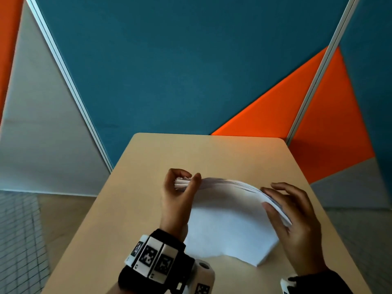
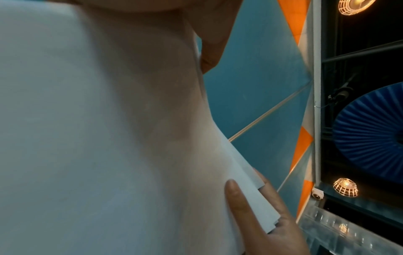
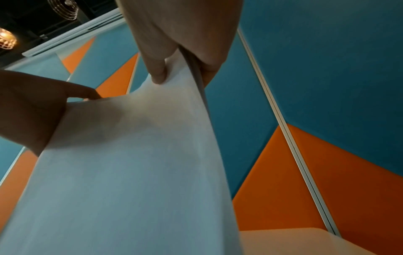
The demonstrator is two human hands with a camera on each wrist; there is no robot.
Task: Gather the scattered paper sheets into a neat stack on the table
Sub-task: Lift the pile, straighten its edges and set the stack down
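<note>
A stack of white paper sheets (image 1: pixel 229 219) stands on its lower edge on the beige table (image 1: pixel 137 219), bowed into an arch towards me. My left hand (image 1: pixel 191 177) pinches the stack's upper left corner between thumb and curled fingers, and the sheet ends there fan out unevenly. My right hand (image 1: pixel 269 196) grips the right edge, thumb on the near face and fingers behind. In the left wrist view the paper (image 2: pixel 98 138) fills the left side, with my right hand (image 2: pixel 272 224) at its far edge. The right wrist view shows the stack (image 3: pixel 130 172) clamped by my right hand (image 3: pixel 183 69).
Blue, orange and grey partition panels (image 1: pixel 191 71) stand close behind the table's far edge (image 1: pixel 212 134). Grey tiled floor (image 1: pixel 19 240) lies to the left. No loose sheet shows on the tabletop outside the held stack.
</note>
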